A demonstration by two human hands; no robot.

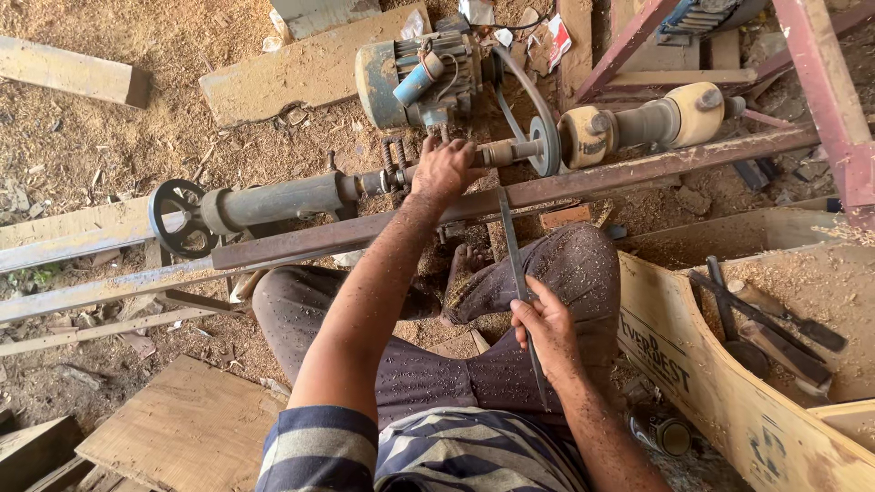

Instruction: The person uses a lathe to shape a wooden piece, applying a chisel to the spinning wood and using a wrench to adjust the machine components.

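I sit on the sawdust floor in front of a small wood lathe. My left hand (444, 169) reaches forward and closes over the workpiece held between the grey tailstock (273, 202) and the spindle with its pulley (544, 146); the piece itself is hidden under my fingers. My right hand (547, 328) grips a long flat metal chisel (512, 251), whose tip points up toward the rusty tool-rest bar (583, 187). A blue-grey electric motor (415, 77) sits behind the lathe with a belt running to the pulley.
A wooden box (720, 383) at my right holds several dark turning tools (775, 323) and shavings. Planks (301, 68) lie behind the motor, a board (182, 424) at the lower left. A red metal frame (820, 82) stands at the upper right. A handwheel (176, 214) ends the tailstock.
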